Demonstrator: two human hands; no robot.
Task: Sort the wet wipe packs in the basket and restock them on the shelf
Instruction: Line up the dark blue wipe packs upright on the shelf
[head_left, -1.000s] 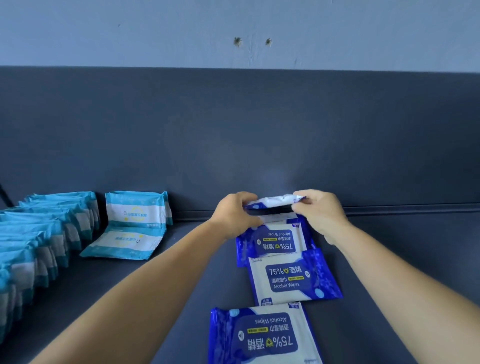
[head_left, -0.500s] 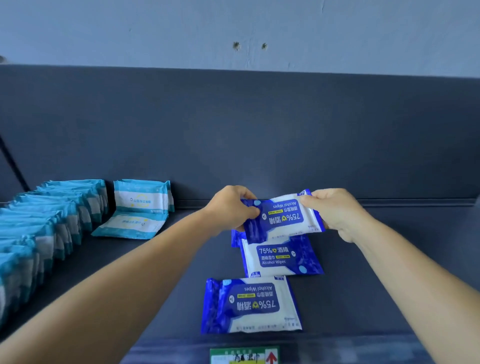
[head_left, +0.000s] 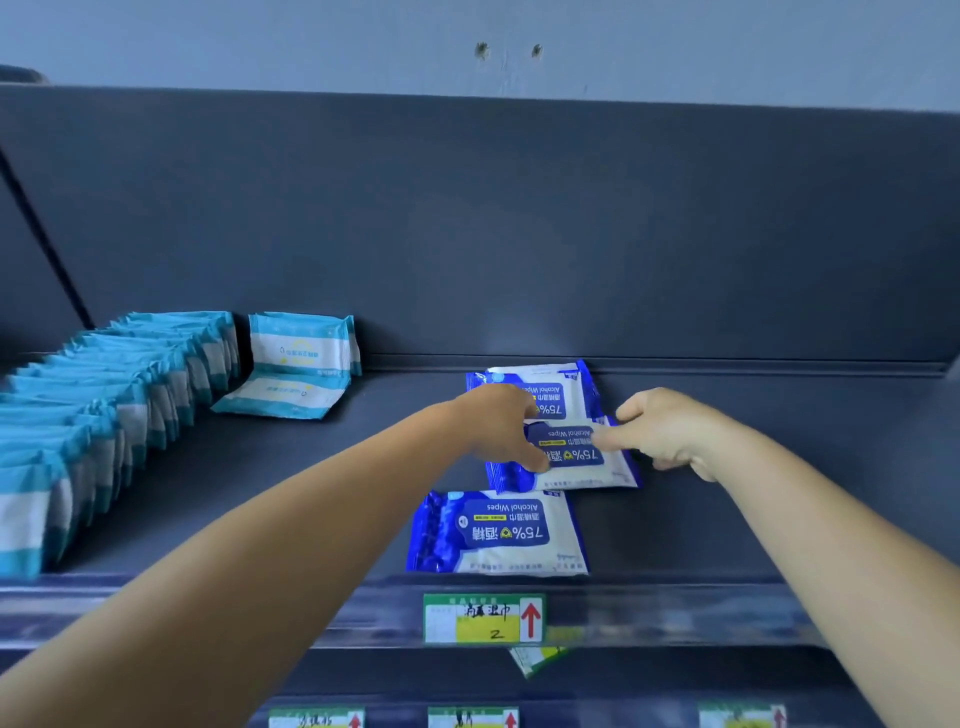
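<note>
Midway along the shelf (head_left: 727, 519), your left hand (head_left: 498, 421) and right hand (head_left: 670, 431) pinch the two ends of a blue alcohol wipe pack (head_left: 576, 460), lying flat. Another blue pack (head_left: 540, 387) sits behind it at the back edge, one (head_left: 496, 532) at the front edge. Next, release and square the row; teal packs (head_left: 109, 395) fill the left end.

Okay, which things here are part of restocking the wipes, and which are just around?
Job: middle blue pack under left hand and right hand; front blue pack; back blue pack; teal packs; shelf.
Around: price tag; wall.
</note>
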